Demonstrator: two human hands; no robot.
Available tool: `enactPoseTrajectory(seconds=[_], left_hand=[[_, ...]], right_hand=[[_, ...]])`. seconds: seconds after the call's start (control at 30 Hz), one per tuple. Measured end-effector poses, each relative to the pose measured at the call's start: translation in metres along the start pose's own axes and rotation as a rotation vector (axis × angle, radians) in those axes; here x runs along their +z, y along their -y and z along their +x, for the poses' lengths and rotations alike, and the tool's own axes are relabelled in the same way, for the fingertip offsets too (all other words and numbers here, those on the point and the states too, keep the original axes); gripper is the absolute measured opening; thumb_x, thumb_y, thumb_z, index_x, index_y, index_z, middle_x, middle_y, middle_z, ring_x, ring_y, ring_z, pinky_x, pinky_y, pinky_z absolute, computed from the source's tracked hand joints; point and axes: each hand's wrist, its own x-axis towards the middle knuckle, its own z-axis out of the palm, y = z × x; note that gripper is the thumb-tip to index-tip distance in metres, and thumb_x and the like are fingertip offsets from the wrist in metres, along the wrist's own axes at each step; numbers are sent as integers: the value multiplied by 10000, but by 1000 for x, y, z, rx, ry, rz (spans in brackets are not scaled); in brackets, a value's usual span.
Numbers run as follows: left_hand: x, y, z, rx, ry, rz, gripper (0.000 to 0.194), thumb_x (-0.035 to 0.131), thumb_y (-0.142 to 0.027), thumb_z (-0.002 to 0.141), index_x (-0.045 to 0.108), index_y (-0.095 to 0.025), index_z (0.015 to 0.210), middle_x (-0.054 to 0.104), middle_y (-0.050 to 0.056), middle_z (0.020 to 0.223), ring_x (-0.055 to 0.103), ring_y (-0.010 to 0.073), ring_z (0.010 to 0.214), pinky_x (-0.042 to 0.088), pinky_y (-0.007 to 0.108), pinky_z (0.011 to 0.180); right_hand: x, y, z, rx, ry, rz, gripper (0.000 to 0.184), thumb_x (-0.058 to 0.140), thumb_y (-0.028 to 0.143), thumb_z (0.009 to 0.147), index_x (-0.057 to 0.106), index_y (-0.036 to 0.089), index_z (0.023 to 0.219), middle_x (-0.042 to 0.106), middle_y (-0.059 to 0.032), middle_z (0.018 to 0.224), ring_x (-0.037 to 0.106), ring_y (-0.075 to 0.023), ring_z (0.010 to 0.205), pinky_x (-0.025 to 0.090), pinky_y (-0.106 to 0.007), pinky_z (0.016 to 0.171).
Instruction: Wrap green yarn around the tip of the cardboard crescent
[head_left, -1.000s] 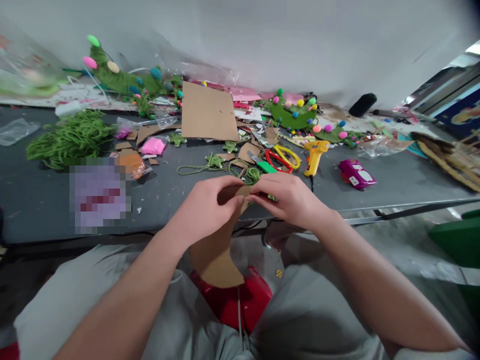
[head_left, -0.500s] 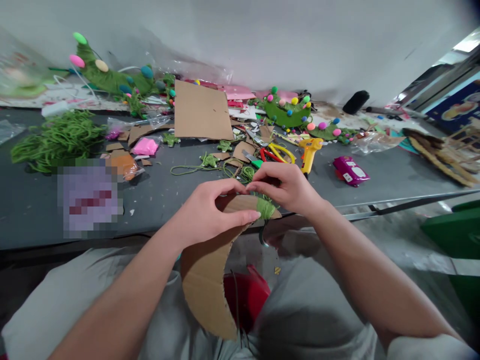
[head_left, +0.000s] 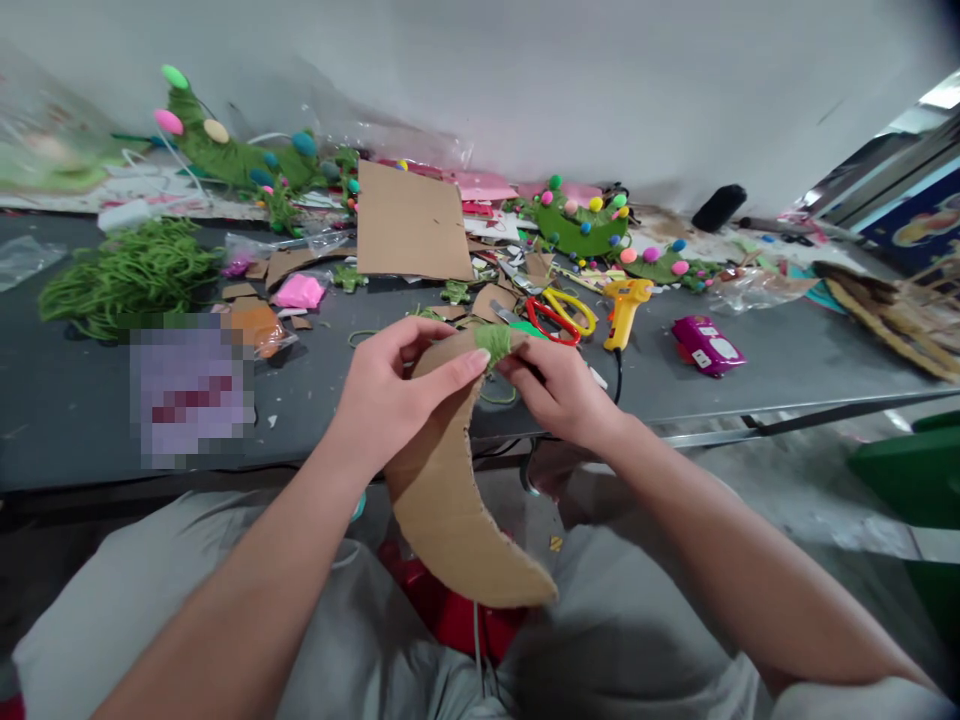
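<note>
My left hand (head_left: 401, 395) grips a crescent-shaped piece of brown cardboard (head_left: 442, 510), thumb on its near face. The crescent's upper end is wrapped in a band of green yarn (head_left: 493, 344), with my left thumbtip touching the band. My right hand (head_left: 566, 390) is closed at the tip beside the wrapping, its fingers pinching the yarn, mostly hidden. The crescent's lower end hangs free above my lap. Behind my hands lie red- and yellow-handled scissors (head_left: 559, 315) and a yellow glue gun (head_left: 625, 310).
A heap of green yarn (head_left: 135, 275) lies at the table's left. A flat cardboard sheet (head_left: 412, 220) stands among scraps at the back. Green crescents with coloured balls (head_left: 581, 225) rest near the wall. A purple packet (head_left: 707, 345) is to the right.
The crescent has turned in my hands, and its lower end has swung right. My right hand has shifted from above the wrapped end to beside its tip. My left hand keeps its grip.
</note>
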Motion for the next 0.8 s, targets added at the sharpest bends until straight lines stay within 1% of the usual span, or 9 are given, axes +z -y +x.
enactPoseTrajectory(seconds=[0.07,0.1,0.23,0.37,0.47,0.6,0.67,0.73,0.8], left_hand=[[-1,1,1,-5,-49,12,407,801,-505,735,709,-200,989,743,37,884,676,190,799,529,266,691],[-1,2,2,-4,-68,22,408,800,-505,736,708,-202,993,744,38,890,677,193,805,529,269,693],[0,4,3,11,-121,85,413,774,-519,757,690,-201,1007,744,40,922,674,193,823,521,275,699],[0,5,3,60,-134,257,353,745,-497,786,679,-202,967,721,18,867,635,170,759,480,270,658],[-1,7,3,105,-103,410,286,708,-455,818,673,-210,961,707,9,866,612,168,752,455,281,663],[-1,10,3,121,-39,519,291,672,-431,835,664,-230,1046,726,33,982,642,220,868,464,318,729],[0,10,2,116,-3,553,290,658,-422,845,662,-238,1069,730,41,1021,651,242,912,468,336,745],[1,10,1,115,57,563,280,643,-408,860,660,-242,1085,730,42,1049,658,248,935,470,348,760],[2,10,0,116,144,543,275,631,-399,875,656,-245,1100,731,34,1063,662,239,938,474,349,773]], right_hand=[[1,3,0,-9,42,1,173,454,222,1009,606,155,960,674,-69,935,603,-157,859,461,-268,784],[2,4,0,-12,69,-10,177,457,232,1013,611,155,974,681,-73,950,609,-159,868,463,-269,790],[3,7,-3,-34,159,-87,192,466,253,1016,632,158,989,688,-58,902,592,-140,774,453,-257,738],[2,7,-6,-79,169,-159,206,469,273,1019,644,168,1045,695,-60,907,594,-146,776,447,-262,731],[0,7,-7,-100,160,-224,213,468,277,1018,652,170,1014,688,-63,875,593,-156,772,445,-272,724],[-5,5,-6,-100,146,-260,206,480,275,1012,655,170,985,687,-69,887,604,-162,796,449,-279,736],[-7,5,-5,-114,158,-255,184,503,271,1003,655,170,982,681,-66,893,601,-161,799,444,-278,730],[-10,4,-3,-152,187,-251,179,511,261,999,659,165,975,660,-63,879,586,-158,793,433,-278,717],[-14,3,-2,-190,216,-251,204,506,266,1003,671,156,952,622,-60,843,560,-155,769,416,-277,684]])
